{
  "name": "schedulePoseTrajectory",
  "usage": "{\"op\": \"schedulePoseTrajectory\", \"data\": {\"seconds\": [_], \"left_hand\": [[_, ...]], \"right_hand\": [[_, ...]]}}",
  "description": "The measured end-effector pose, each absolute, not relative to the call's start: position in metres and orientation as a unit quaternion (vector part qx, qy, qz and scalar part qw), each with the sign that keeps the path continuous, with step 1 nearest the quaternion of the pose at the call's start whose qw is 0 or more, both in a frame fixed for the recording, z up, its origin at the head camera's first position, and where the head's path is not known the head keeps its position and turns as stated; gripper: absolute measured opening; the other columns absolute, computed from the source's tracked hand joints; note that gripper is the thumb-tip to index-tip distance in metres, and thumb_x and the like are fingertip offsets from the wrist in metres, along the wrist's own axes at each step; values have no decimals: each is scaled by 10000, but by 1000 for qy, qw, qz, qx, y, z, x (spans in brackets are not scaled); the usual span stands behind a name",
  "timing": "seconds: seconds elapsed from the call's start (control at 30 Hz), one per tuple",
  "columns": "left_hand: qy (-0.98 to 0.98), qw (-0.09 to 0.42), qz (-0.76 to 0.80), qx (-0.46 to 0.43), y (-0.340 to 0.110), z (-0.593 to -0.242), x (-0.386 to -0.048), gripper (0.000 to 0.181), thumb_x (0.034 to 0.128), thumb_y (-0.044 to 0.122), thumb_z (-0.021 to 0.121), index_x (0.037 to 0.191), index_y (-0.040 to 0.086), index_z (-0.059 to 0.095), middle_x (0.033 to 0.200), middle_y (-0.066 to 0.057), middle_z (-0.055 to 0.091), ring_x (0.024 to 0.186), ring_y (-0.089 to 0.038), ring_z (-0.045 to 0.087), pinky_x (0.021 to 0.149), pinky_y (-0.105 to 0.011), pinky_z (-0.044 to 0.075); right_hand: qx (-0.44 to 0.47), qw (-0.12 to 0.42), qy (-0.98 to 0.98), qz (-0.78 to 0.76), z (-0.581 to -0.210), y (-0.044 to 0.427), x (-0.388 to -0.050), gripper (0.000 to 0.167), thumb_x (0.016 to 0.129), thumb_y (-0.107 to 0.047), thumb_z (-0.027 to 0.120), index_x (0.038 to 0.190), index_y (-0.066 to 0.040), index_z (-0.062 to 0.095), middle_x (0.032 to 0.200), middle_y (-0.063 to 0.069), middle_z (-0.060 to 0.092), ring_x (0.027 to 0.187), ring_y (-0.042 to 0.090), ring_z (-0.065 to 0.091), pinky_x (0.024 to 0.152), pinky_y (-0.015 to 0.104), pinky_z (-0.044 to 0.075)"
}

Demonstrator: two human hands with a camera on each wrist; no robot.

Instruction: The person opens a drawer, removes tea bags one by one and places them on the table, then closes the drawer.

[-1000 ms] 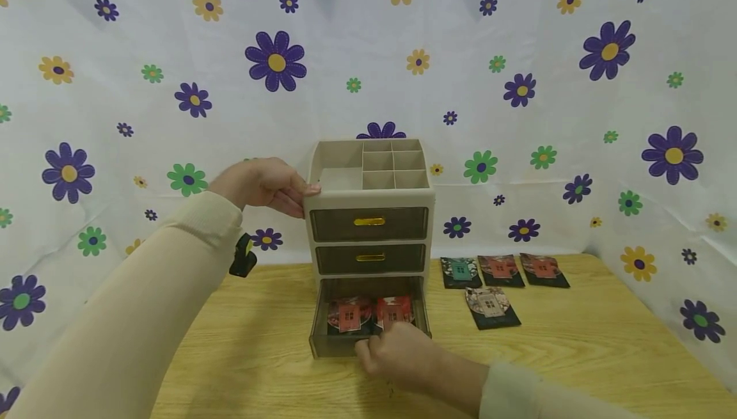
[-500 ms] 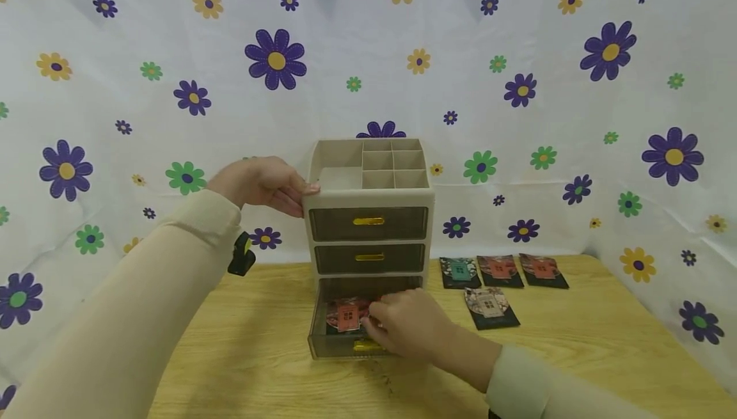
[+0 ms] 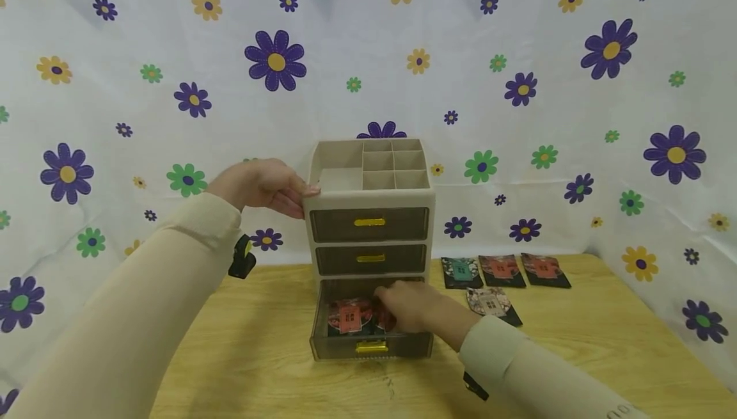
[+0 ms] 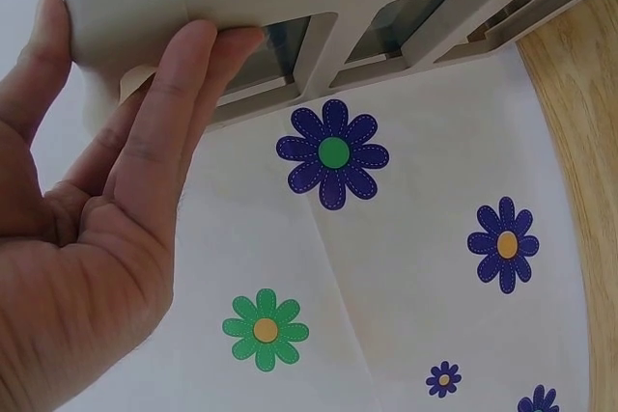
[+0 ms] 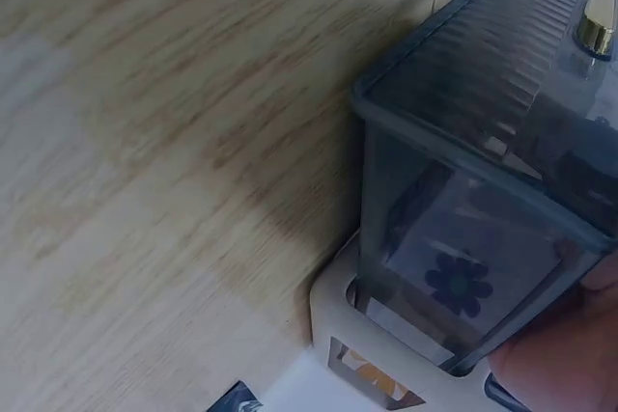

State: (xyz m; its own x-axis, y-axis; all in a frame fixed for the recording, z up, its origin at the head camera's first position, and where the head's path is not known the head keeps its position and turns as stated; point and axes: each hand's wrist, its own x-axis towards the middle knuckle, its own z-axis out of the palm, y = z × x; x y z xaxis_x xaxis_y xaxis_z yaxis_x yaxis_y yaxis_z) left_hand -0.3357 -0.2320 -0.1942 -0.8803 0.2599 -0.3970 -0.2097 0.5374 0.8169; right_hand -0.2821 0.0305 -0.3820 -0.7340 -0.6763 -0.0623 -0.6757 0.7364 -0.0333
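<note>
A beige desktop organizer (image 3: 371, 198) with three smoky drawers stands on the table. Its bottom drawer (image 3: 340, 347) is pulled out, and a red-and-black packet (image 3: 348, 318) lies in the left half. Beside it a second packet (image 3: 379, 323) is mostly covered by my right hand (image 3: 411, 307), which reaches down into the drawer. The right fingertips are hidden, and the right wrist view catches only part of the hand (image 5: 570, 359). At the organizer's upper left corner my left hand (image 3: 270, 183) grips, thumb on the rim and fingers (image 4: 159, 132) against the side.
Right of the organizer lie a teal packet (image 3: 462, 272), two red packets (image 3: 502, 270), (image 3: 545, 269), and a pale packet (image 3: 491, 304). The organizer's top has a wide tray (image 3: 340, 178) and several small compartments. A flowered cloth (image 3: 518, 41) hangs behind the wooden table (image 3: 259, 342).
My right hand has left the drawer's front and moved inside, over the right packet, uncovering the gold handle. The left hand stays at the corner.
</note>
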Motion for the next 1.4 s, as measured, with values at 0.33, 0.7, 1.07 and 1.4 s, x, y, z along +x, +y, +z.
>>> {"op": "schedulePoseTrajectory", "data": {"seconds": [0.33,0.7,1.07,1.4], "left_hand": [[843,243,480,7,-224,-190,-338,510,983,231,652,1350,-76,477,1013,-130,701,903,-240,733,908,-382,606],[842,245,481,7,-225,-192,-339,482,993,220,635,1339,-74,476,1022,-128,695,902,-232,730,918,-376,602],[845,242,477,14,-231,-194,-338,496,995,220,632,1351,-77,457,1057,-139,686,928,-241,722,941,-376,592],[845,239,478,16,-232,-195,-338,486,990,225,641,1328,-85,481,1024,-130,700,913,-233,725,948,-381,587]], "right_hand": [[-354,36,935,6,-379,36,-283,350,832,-317,823,1042,-145,603,964,1,610,885,147,623,751,330,584],[-409,47,887,-209,-365,63,-282,414,885,13,710,1263,-119,606,1112,74,711,1005,240,702,812,334,614],[-356,19,839,-411,-339,115,-279,300,867,-63,758,1157,-67,680,1027,98,732,803,124,654,667,246,585],[-287,33,909,-300,-338,207,-306,243,954,-135,674,1149,9,658,807,19,672,674,121,581,596,283,516]]}}
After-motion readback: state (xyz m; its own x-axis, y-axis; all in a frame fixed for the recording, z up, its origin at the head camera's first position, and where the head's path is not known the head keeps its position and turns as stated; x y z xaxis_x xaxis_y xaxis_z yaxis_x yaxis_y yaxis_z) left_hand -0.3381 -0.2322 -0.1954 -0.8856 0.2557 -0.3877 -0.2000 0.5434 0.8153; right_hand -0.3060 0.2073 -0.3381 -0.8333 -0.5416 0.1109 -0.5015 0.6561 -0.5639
